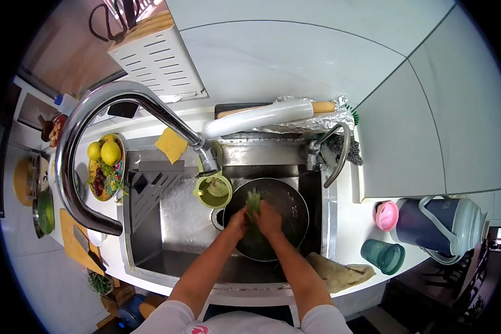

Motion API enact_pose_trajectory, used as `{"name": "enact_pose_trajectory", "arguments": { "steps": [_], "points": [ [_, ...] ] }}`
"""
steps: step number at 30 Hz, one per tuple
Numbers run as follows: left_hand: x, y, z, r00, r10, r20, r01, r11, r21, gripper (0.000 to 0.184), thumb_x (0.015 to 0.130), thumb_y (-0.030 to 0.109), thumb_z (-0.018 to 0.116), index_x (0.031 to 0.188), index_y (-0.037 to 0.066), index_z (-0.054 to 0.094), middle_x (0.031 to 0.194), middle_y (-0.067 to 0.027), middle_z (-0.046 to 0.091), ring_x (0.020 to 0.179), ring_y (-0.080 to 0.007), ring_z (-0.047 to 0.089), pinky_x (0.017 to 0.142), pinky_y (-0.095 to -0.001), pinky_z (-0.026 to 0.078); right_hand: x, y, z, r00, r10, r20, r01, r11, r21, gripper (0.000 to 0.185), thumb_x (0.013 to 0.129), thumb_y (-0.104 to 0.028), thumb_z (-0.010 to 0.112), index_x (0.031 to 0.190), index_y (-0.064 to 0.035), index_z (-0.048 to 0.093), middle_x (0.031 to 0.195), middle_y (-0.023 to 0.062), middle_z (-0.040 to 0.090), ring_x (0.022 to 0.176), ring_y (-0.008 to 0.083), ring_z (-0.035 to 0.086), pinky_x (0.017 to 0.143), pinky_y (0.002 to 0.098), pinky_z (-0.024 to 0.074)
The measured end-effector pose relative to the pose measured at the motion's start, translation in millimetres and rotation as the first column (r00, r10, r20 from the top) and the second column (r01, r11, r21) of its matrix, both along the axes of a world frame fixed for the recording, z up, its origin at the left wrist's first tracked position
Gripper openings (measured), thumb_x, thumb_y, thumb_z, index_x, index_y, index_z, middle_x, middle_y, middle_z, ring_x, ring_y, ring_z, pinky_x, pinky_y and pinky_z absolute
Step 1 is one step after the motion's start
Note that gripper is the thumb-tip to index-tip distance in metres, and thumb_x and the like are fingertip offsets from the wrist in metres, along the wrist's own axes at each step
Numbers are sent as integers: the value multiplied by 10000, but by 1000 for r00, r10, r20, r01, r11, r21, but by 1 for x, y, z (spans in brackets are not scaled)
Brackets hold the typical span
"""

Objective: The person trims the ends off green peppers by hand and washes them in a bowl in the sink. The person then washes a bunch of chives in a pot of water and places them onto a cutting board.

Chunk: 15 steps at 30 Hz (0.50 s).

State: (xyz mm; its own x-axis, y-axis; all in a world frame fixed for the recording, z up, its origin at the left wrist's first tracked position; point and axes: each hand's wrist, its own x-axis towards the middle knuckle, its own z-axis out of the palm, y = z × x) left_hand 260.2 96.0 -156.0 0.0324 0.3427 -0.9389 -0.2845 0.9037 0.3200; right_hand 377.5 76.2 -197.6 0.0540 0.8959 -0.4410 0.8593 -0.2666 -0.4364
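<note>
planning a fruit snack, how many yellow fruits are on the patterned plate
2. The smaller yellow fruit is far left on the plate; the larger yellow fruit is just to its right. The plate lies left of the sink. Any underneath would be hidden.

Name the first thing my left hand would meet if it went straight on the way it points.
Probably the bunch of greens, right at the left hand; beyond it, perhaps the far side of the pan, though depth is unclear.
</note>
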Motion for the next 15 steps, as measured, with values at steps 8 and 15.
{"name": "enact_pose_trajectory", "arguments": {
  "steps": [8,15],
  "points": [
    [9,19,25,993,103,56,-99,993,-71,446,903,429,427,1171,85,523,1198,-125,518,1085,-307,484,950,-408,372,0,19,2,969,-212,-130,228,966,119,492,847,-335,552,1209,-12,470,1121,217,555,1014,381,538,858,439,425],
    [-2,13,-70,860,188,474,-216,976,5,600,865,559,435,1197,64,501,1232,-165,494,1128,-316,459,953,-487,354,-43,-28,48,835,-221,-503,267,963,21,531,908,-344,456,1321,-20,376,1293,244,441,1184,409,424,972,438,347]
  ]
}}
